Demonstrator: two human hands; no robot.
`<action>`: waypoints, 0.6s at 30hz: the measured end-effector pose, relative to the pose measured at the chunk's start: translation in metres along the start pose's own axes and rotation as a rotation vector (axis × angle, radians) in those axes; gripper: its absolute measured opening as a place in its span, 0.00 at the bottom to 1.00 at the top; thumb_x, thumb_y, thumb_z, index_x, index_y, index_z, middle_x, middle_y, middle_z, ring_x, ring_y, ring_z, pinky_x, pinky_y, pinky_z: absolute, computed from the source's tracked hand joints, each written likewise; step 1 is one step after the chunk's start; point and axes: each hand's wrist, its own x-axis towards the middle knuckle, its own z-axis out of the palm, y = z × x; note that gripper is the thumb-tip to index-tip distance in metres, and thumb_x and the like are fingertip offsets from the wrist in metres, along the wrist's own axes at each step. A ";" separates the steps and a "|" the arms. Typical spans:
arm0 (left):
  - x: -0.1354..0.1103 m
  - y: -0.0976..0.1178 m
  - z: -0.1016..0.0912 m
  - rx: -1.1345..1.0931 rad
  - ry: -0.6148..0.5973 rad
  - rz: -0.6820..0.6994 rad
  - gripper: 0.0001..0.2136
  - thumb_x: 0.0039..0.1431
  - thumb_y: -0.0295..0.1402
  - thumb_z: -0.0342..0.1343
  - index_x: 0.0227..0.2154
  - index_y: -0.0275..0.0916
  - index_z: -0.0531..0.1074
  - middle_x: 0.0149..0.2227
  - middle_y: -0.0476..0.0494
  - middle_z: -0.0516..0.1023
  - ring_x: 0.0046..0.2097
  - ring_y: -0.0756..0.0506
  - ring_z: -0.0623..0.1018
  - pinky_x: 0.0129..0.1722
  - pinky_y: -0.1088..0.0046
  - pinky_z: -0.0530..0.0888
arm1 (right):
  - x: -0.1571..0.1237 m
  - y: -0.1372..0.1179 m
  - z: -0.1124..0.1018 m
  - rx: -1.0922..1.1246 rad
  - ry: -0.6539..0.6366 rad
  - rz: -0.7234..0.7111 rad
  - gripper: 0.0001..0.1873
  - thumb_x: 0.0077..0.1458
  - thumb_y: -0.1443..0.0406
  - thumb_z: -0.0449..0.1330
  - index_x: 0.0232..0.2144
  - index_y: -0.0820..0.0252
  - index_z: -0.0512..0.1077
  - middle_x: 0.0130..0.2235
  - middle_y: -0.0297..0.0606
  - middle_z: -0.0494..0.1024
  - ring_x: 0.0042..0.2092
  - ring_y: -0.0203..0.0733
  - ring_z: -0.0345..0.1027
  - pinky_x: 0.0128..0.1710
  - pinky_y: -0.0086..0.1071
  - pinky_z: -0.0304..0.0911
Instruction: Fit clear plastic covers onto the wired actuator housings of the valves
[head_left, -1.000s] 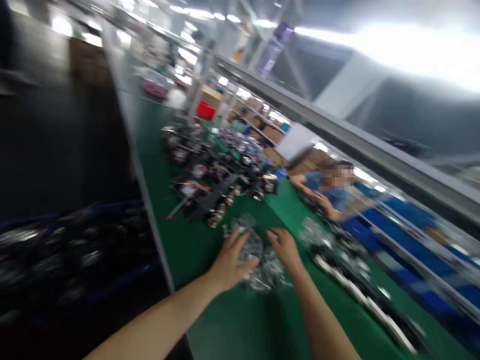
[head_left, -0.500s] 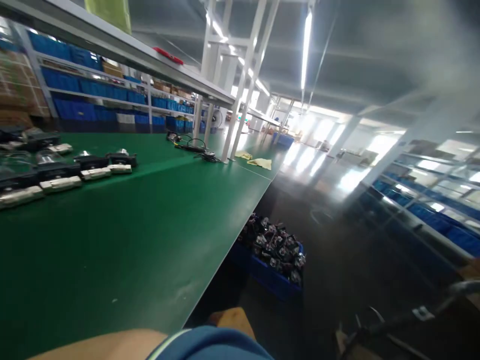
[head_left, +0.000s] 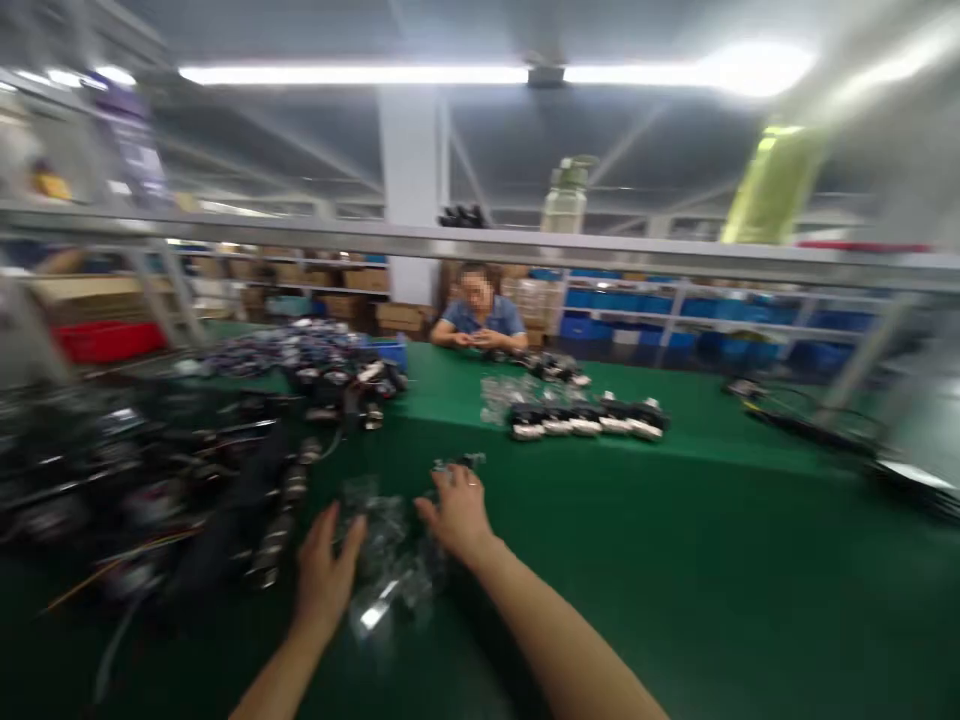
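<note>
The left hand [head_left: 322, 575] is at the left side of a loose heap of clear plastic pieces [head_left: 390, 545] on the green worktop [head_left: 637, 560], its thumb and fingers spread apart. The right hand [head_left: 461, 515] is at the heap's other side, thumb apart from its bent fingers – blur hides whether either hand touches a piece. Wired parts [head_left: 187, 490] lie to the left – beyond, a person [head_left: 499, 318] sits across the worktop.
</note>
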 end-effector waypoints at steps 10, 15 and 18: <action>0.010 -0.041 -0.033 0.035 0.167 -0.092 0.23 0.60 0.44 0.47 0.54 0.38 0.63 0.57 0.36 0.66 0.60 0.39 0.63 0.59 0.54 0.61 | 0.061 -0.058 0.062 -0.218 -0.512 -0.384 0.24 0.57 0.57 0.54 0.54 0.62 0.65 0.56 0.51 0.65 0.58 0.55 0.57 0.55 0.44 0.55; 0.022 -0.042 -0.039 0.030 0.171 -0.042 0.22 0.60 0.42 0.47 0.55 0.38 0.63 0.56 0.37 0.67 0.59 0.39 0.65 0.59 0.54 0.62 | 0.101 -0.094 0.120 -0.226 -0.583 -0.386 0.27 0.56 0.58 0.56 0.55 0.67 0.62 0.54 0.50 0.68 0.54 0.52 0.62 0.53 0.39 0.57; 0.025 -0.039 -0.045 0.029 0.169 0.013 0.21 0.61 0.40 0.47 0.55 0.38 0.62 0.55 0.37 0.68 0.58 0.39 0.65 0.58 0.54 0.63 | 0.120 -0.120 0.157 -0.218 -0.616 -0.383 0.27 0.56 0.60 0.55 0.55 0.68 0.60 0.53 0.50 0.68 0.54 0.49 0.63 0.52 0.35 0.57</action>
